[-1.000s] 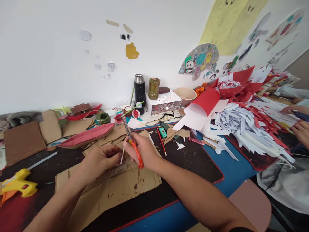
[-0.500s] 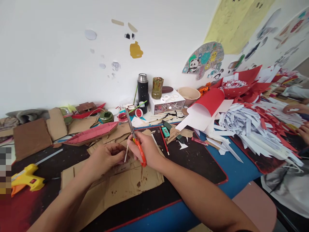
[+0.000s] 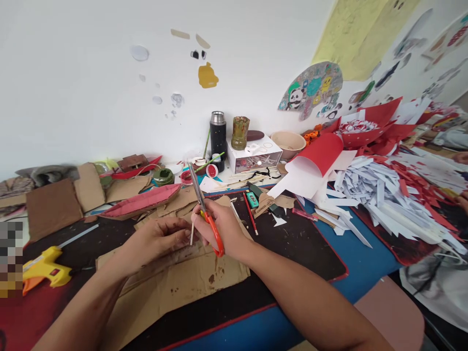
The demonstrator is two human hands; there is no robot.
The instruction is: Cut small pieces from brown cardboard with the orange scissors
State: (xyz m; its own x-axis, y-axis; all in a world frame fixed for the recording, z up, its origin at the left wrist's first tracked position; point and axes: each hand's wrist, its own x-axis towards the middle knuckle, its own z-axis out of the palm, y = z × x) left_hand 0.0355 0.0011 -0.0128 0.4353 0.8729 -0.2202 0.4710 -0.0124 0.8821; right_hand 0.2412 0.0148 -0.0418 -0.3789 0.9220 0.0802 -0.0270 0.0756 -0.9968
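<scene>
Over the stained cardboard sheet (image 3: 175, 287) at the middle of the table, your right hand (image 3: 219, 229) is closed around orange-handled scissors (image 3: 206, 214), fingers through the loops, the blades together and slanting up and away from you. Your left hand (image 3: 157, 239) sits just left of it, fingertips pinched on a thin pale stick (image 3: 191, 234) that stands nearly upright between the two hands, touching or almost touching the scissor handle; you cannot tell which. Left of the cardboard sheet, near the table edge, lies a yellow glue gun (image 3: 46, 265). Behind the sheet rests a red paper boat (image 3: 141, 201), and further back, against the wall, stand a black flask (image 3: 218, 132) and a white box (image 3: 256, 155), with a beige bowl (image 3: 289, 144) beside the box. Right of the sheet a red pencil (image 3: 250, 214) lies on the black mat (image 3: 303, 248), and well beyond it sprawls a heap of white paper strips (image 3: 383, 195). At the far right edge, another person's hand (image 3: 461, 157) rests among red scraps.
</scene>
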